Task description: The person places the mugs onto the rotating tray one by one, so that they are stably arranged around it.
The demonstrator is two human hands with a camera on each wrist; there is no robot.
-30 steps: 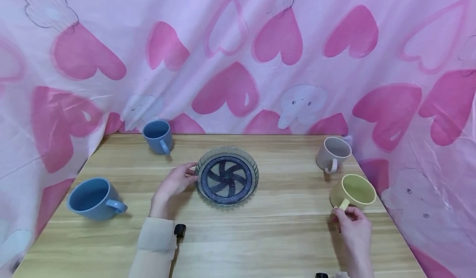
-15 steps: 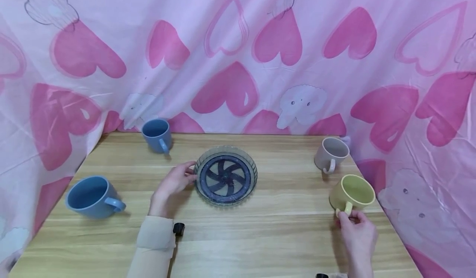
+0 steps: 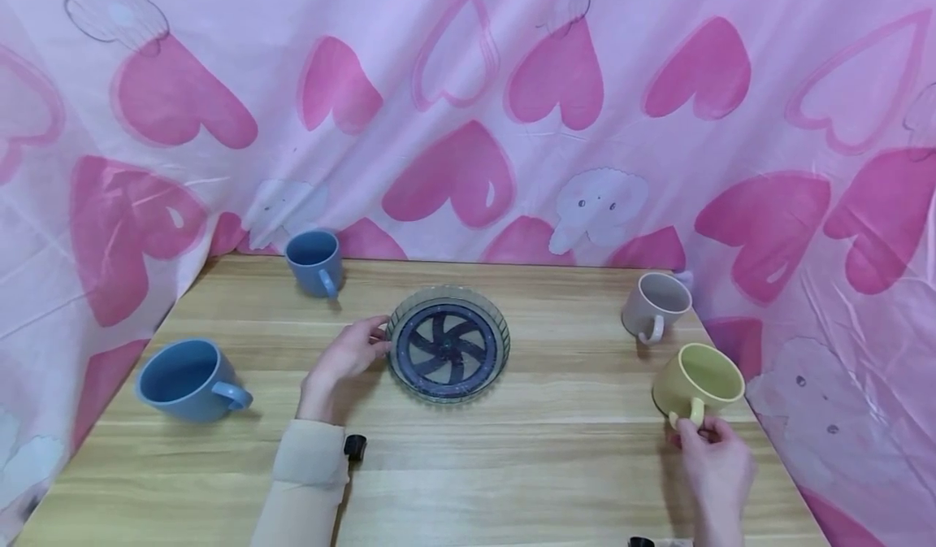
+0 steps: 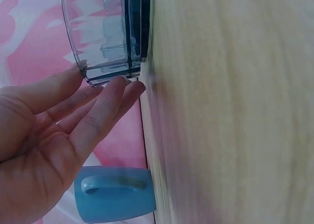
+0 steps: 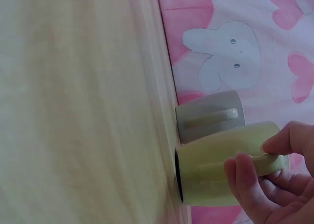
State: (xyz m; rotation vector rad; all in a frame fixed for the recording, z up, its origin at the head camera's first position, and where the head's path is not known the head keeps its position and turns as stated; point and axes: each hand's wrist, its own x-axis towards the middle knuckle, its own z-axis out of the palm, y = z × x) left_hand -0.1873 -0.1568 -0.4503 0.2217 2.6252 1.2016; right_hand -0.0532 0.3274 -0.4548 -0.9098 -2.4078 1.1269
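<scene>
In the head view, my left hand (image 3: 351, 352) is at the left side of a clear, ribbed round tray (image 3: 398, 319) with a dark blue pinwheel-patterned base. Its thumb touches the tray's rim (image 4: 91, 79) in the left wrist view, while bent fingers meet the wall below. On the right, my right hand (image 3: 717, 462) pinches the handle of a yellow mug (image 3: 676, 384) between thumb and fingers. The right wrist view shows that mug (image 5: 216, 172) upright, its base at the tabletop. A grey mug (image 3: 647, 311) stands just behind it.
Two blue mugs stand at the left: a wide one (image 3: 186, 392) near the front and a smaller one (image 3: 314, 266) at the back. The wooden table (image 3: 497, 482) ends at a pink heart-patterned cloth (image 3: 453, 43) behind and at both sides.
The yellow mug's handle has swung slightly to the right, and my right hand has moved right with it. My left hand and the tray hold their place; the view has shifted slightly.
</scene>
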